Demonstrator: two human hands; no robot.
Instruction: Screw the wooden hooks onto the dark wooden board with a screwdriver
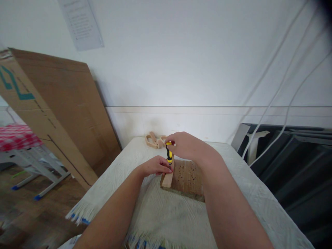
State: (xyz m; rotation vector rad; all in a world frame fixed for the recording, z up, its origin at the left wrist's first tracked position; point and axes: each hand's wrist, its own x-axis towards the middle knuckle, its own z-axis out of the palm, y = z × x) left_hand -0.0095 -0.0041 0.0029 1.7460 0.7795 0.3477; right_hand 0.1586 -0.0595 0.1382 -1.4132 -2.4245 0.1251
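Note:
My right hand (pixel 184 145) is closed round the top of a small yellow and black screwdriver (pixel 169 154) that stands upright. Its tip meets a small pale wooden block (pixel 167 180) lying on a darker wooden board (pixel 187 178) dotted with holes. My left hand (pixel 155 166) rests on the cloth beside the block, fingers pinched at the screwdriver's lower end. What the fingertips hold there is too small to make out.
A white cloth (pixel 166 211) with a fringed blue-striped edge covers the table. Pale wooden pieces (pixel 155 140) lie at the far edge by the wall. Large cardboard sheets (pixel 59 110) lean at the left. White cables (pixel 280 86) hang at the right above a dark surface (pixel 298 162).

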